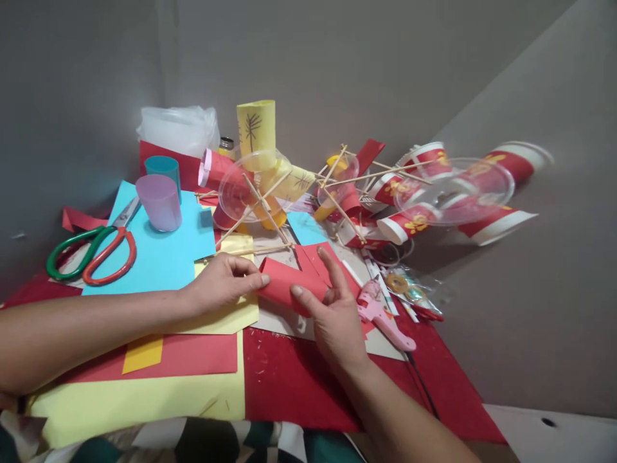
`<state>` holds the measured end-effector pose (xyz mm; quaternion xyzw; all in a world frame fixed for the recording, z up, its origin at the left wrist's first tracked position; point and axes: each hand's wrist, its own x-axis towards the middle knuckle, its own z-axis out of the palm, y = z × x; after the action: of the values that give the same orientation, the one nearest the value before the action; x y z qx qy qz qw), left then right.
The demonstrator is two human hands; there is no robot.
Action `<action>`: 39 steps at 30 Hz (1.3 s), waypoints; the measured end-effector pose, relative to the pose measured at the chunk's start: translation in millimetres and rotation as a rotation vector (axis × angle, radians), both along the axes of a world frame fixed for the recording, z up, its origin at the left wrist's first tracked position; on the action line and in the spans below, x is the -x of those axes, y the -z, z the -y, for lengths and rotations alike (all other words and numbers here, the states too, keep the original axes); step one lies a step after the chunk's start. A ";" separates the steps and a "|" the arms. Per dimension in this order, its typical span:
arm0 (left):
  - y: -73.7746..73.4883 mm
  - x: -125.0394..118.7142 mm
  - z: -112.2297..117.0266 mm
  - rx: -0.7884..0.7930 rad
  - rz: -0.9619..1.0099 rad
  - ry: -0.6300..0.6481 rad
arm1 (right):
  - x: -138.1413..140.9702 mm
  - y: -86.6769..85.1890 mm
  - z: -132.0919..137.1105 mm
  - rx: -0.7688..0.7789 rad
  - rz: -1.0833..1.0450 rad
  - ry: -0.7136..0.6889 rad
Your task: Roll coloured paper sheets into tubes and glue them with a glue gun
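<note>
Scissors (91, 254): green and orange handles, lying far left, blades resting on the blue paper (159, 257).
Purple cup (160, 202): standing on that blue paper.
Your left hand (224, 283): fingers closed, tips pinching the left end of the red paper roll (284, 286).
Red paper roll: held just above the middle of the table, between your two hands.
Your right hand (332, 315): thumb pressed on the roll, fingers half spread behind its right end, holding it.
Pink tool (383, 315): on the table just right of that hand.
Red-and-white cups (409, 225): heaped behind, further right.
</note>
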<state>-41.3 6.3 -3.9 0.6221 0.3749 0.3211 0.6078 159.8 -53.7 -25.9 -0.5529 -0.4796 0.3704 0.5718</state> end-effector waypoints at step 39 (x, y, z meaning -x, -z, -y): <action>-7.5 -4.4 -0.1 0.028 -0.046 -0.028 | -1.7 -5.5 3.1 -0.056 0.059 -0.029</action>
<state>-36.8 6.3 3.6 0.6156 0.4018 0.3099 0.6030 161.4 -56.8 -20.4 -0.5403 -0.5144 0.3485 0.5674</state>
